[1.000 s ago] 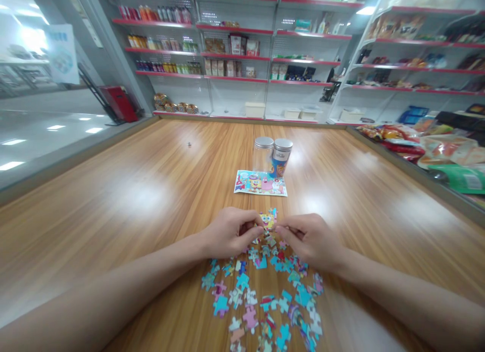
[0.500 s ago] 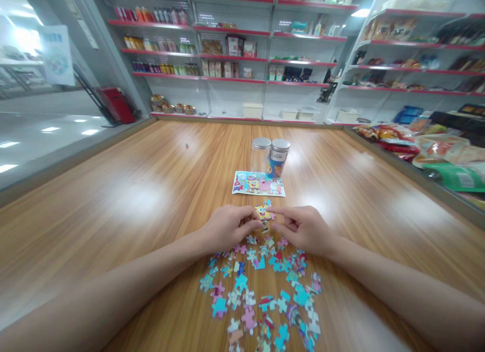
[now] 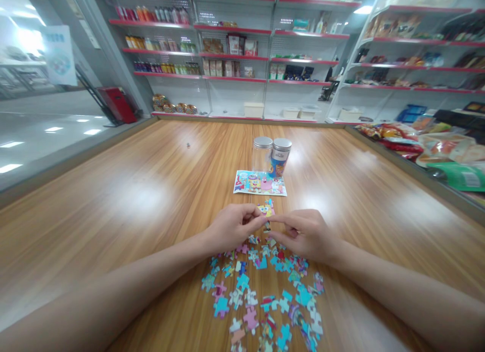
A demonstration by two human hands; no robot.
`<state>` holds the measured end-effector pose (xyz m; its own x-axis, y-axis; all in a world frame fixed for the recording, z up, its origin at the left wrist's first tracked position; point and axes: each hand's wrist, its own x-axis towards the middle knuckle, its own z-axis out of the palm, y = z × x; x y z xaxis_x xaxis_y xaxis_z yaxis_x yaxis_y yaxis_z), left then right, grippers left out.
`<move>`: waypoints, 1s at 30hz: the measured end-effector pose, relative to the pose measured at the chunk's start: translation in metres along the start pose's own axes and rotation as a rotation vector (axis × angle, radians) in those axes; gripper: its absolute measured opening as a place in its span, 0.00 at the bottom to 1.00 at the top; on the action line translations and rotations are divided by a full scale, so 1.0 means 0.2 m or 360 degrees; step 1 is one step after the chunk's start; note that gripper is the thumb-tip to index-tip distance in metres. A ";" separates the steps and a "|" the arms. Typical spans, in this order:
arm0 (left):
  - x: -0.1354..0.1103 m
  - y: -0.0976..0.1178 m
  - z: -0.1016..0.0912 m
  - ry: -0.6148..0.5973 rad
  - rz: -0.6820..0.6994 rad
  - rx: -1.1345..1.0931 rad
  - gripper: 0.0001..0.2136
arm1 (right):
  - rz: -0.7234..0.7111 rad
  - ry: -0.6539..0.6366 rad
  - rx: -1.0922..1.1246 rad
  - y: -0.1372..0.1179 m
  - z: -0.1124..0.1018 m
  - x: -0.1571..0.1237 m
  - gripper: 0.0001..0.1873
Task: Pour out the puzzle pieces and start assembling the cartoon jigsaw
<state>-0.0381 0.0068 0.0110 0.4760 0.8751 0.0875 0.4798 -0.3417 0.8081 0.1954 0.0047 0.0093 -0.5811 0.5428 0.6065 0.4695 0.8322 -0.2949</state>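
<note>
A small joined patch of yellow and pink jigsaw puzzle pieces (image 3: 267, 208) lies flat on the wooden table. My left hand (image 3: 237, 225) is at its near left edge, thumb and curled fingers closed against the patch and partly covering it. From the other side comes my right hand (image 3: 305, 234), its index finger stretched out to the near edge of the patch, close to my left thumb tip. The right thumb is held apart from that finger. A small dark and pale puzzle piece (image 3: 267, 227) shows just below the fingertips. Nearer me, many loose puzzle pieces (image 3: 242, 281) are scattered.
Behind the patch lies a cartoon picture sheet (image 3: 260, 184). At its far edge stand a clear jar (image 3: 261, 157) and a printed jar (image 3: 280, 159), both with silver lids. Snack bags (image 3: 397, 140) lie along the right side. Stocked shelves (image 3: 235, 54) line the back.
My left thumb and right index finger have moved down to the near edge of the patch, uncovering more of its yellow top. The right index finger no longer points at the patch's upper right.
</note>
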 end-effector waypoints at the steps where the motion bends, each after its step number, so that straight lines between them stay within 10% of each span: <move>1: 0.00 0.00 -0.01 0.0063 0.0040 0.0118 0.18 | 0.0005 0.0003 0.0005 0.00 0.00 0.00 0.15; 8: 0.02 -0.04 -0.13 0.0187 0.0796 0.0880 0.13 | 0.0416 -0.0203 -0.0040 0.07 -0.04 -0.04 0.16; 30: 0.02 -0.09 -0.13 -0.0014 0.0693 0.0842 0.13 | 0.0545 -0.0425 -0.0087 0.09 -0.04 -0.05 0.17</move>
<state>-0.0637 0.0255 0.0114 0.7120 0.6180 0.3334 0.5380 -0.7852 0.3066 0.2144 0.0142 0.0034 -0.5338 0.8026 0.2664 0.6954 0.5958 -0.4017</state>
